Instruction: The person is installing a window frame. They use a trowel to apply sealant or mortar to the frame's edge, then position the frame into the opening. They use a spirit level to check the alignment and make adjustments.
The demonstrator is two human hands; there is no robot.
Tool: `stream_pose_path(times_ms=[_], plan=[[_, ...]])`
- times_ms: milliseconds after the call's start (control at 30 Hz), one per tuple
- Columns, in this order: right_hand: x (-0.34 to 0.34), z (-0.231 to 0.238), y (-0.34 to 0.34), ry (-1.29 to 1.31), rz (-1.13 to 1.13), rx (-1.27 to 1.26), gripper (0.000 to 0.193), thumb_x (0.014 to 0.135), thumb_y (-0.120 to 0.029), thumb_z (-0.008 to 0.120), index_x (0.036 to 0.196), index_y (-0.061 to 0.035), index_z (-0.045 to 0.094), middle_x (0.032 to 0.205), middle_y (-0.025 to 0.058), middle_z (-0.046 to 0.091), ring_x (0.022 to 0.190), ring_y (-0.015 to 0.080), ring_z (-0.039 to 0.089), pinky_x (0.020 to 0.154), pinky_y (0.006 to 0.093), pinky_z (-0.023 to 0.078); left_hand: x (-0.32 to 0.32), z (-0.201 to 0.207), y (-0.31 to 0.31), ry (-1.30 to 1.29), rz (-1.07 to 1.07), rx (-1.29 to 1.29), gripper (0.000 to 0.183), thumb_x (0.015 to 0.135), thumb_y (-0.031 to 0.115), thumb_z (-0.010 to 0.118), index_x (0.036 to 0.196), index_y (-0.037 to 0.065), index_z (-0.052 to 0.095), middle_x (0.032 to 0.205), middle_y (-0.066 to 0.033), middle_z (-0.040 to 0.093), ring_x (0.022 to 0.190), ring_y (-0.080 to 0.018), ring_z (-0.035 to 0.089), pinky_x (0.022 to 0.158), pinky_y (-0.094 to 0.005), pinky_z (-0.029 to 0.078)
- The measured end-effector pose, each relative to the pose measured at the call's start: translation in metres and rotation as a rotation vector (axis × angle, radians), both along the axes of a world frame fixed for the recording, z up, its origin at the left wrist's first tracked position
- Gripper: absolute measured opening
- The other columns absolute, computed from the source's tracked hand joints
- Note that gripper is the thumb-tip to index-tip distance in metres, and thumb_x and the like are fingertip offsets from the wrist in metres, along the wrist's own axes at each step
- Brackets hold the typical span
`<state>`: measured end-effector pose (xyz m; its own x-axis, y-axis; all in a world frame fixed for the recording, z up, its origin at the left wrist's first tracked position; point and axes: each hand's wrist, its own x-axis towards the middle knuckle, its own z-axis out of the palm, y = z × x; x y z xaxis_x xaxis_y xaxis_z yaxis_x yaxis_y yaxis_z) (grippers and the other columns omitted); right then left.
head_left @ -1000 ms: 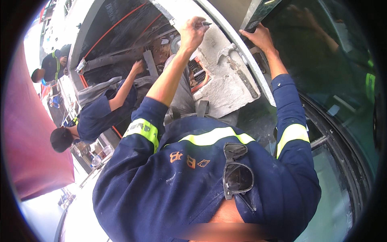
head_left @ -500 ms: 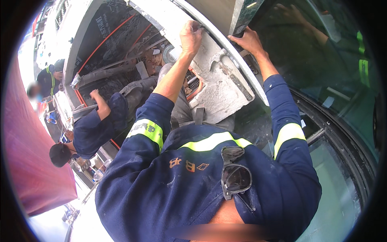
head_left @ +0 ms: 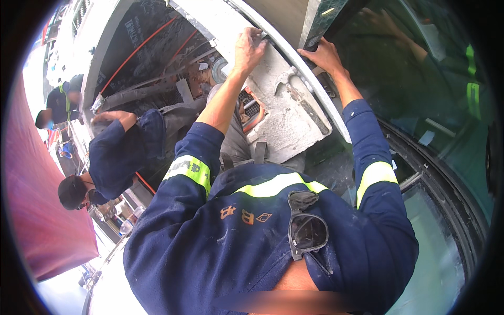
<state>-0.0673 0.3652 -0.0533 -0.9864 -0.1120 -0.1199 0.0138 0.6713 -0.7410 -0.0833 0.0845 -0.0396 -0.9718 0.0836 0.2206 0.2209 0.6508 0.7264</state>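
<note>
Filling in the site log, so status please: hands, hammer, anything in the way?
Left hand at pale curved rim, grip unclear. Right hand at grey panel's lower end. Hammer lying on slab, blocking neither hand.

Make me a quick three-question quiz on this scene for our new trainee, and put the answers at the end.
1. True or false: the claw hammer lies on the rough pale surface.
2. Where do the sunglasses hang? A) from the hammer's handle; B) at the front of the navy top; C) from a cap.
3. Which is nearer the dark glass: the wearer's left hand or right hand?

Key: 1. True. 2. B. 3. The right hand.
</note>
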Motion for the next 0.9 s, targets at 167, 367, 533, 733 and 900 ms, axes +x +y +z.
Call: stream_pose_path(times_ms=[167, 367, 533, 733, 900], plan=[[-0.001, 0.000, 0.000, 0.002, -0.011, -0.005, 0.058, 0.084, -0.047, 0.086, 0.124, -0.0087, 0.071, 0.119, 0.0137, 0.079, 0.114, 0.0380, 0.074, 0.100, 0.0446, 0.059, -0.008, 0.000, 0.001, -0.064, 0.002, 0.007, 0.040, 0.087, 0.009, 0.084, 0.120, 0.003, 0.063, 0.110, -0.0142, 0.074, 0.105, -0.0293, 0.071, 0.094, -0.0421, 0.057], [-0.001, -0.002, -0.003, 0.020, -0.005, 0.013, 0.060, 0.083, -0.048, 0.086, 0.126, -0.0090, 0.069, 0.121, 0.0142, 0.078, 0.115, 0.0388, 0.073, 0.101, 0.0453, 0.058, -0.019, 0.002, -0.009, -0.145, -0.035, 0.041, 0.039, 0.090, 0.010, 0.085, 0.121, 0.002, 0.062, 0.107, -0.0124, 0.075, 0.100, -0.0238, 0.073, 0.090, -0.0380, 0.059], [-0.001, -0.007, -0.005, -0.003, -0.019, 0.000, 0.065, 0.081, -0.048, 0.087, 0.130, -0.0100, 0.068, 0.123, 0.0152, 0.078, 0.117, 0.0402, 0.073, 0.102, 0.0453, 0.058, -0.019, 0.007, -0.008, -0.190, -0.008, 0.050, 0.039, 0.089, 0.009, 0.086, 0.118, 0.002, 0.061, 0.108, -0.0127, 0.076, 0.099, -0.0231, 0.075, 0.089, -0.0365, 0.061], [0.000, -0.011, -0.006, 0.011, -0.012, -0.036, 0.067, 0.081, -0.048, 0.087, 0.132, -0.0102, 0.067, 0.122, 0.0161, 0.078, 0.117, 0.0411, 0.072, 0.101, 0.0458, 0.058, -0.019, 0.010, -0.004, -0.203, -0.037, 0.008, 0.038, 0.090, 0.006, 0.082, 0.122, 0.001, 0.060, 0.106, -0.0130, 0.075, 0.096, -0.0226, 0.074, 0.086, -0.0375, 0.060], [0.000, -0.010, -0.006, 0.016, -0.001, 0.004, 0.065, 0.081, -0.047, 0.087, 0.131, -0.0103, 0.067, 0.121, 0.0159, 0.078, 0.116, 0.0410, 0.072, 0.101, 0.0463, 0.058, -0.012, 0.013, -0.017, -0.209, -0.032, -0.067, 0.041, 0.090, 0.005, 0.077, 0.127, 0.001, 0.060, 0.107, -0.0129, 0.075, 0.095, -0.0218, 0.072, 0.086, -0.0388, 0.059]])
